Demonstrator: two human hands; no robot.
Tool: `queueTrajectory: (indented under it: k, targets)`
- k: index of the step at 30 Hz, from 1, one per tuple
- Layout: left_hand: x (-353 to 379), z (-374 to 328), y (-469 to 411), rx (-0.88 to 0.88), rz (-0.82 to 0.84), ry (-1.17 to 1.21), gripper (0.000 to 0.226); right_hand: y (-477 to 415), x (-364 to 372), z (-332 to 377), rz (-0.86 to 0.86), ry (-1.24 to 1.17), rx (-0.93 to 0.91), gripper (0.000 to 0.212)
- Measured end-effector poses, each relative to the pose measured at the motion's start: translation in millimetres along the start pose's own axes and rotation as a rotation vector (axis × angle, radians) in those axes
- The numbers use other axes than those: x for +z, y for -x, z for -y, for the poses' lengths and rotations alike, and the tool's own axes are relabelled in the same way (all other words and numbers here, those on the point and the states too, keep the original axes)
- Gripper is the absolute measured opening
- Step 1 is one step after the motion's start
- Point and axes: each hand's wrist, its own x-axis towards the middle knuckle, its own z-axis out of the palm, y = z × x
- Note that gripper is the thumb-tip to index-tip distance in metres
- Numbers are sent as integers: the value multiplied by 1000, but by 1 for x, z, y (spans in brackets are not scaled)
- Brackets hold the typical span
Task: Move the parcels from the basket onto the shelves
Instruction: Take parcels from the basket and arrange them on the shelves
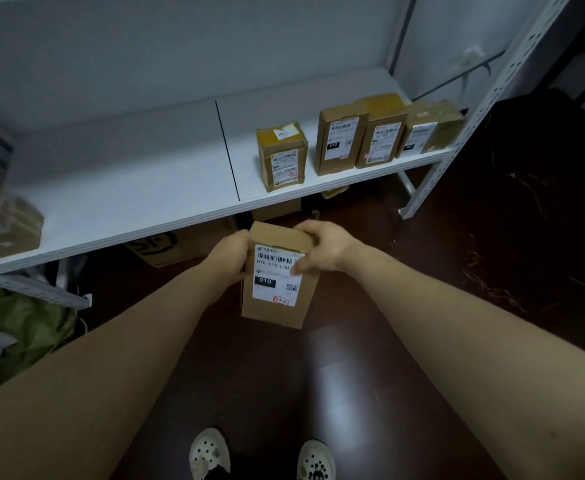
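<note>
I hold a brown cardboard parcel [273,289] with a white shipping label upright in front of me, just below the front edge of the white shelf [138,202]. My left hand [228,254] grips its upper left side. My right hand [325,247] grips its top right corner, thumb on the label. Several parcels stand on the right part of the shelf: a yellow-taped one [282,157], a taller brown box [341,142], another brown box [381,133] and a taped one [433,128] at the far right. The basket is not in view.
A perforated white shelf post [485,109] rises at the right. Cardboard boxes [180,247] sit on the dark floor under the shelf. Blurred parcels [4,216] lie at the shelf's left end, with a green bundle [24,327] below. My shoes [211,455] show at the bottom.
</note>
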Motion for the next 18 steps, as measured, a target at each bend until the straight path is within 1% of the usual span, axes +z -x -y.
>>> queueTrajectory:
  k: [2, 3, 5, 6, 10, 12, 14, 15, 18]
  targets:
    - [9, -8, -5, -40, 4, -22, 26, -5, -9, 2, 5, 113, 5, 53]
    - [12, -11, -9, -60, 3, -61, 22, -8, -13, 1, -9, 187, 15, 50]
    - [16, -20, -21, -74, -11, -155, 14, -16, -22, 1, -48, 362, 23, 52]
    - [17, -26, -28, -51, -11, -217, 15, -20, -27, 1, -60, 432, 18, 53]
    - [15, -51, -63, 155, -24, -548, 24, -44, -52, 3, -65, 613, 11, 51]
    - [15, -66, -78, 228, -36, -655, 13, -60, -67, 9, -37, 671, 8, 54]
    - [16, -82, -96, 278, -79, -802, 39, -78, -81, 16, -16, 753, -1, 55]
    - [15, -90, -108, 302, -87, -855, 46, -89, -88, 20, -13, 796, -1, 52]
    - [14, -107, -142, 345, -126, -970, 52, -120, -105, 25, -18, 905, 25, 45]
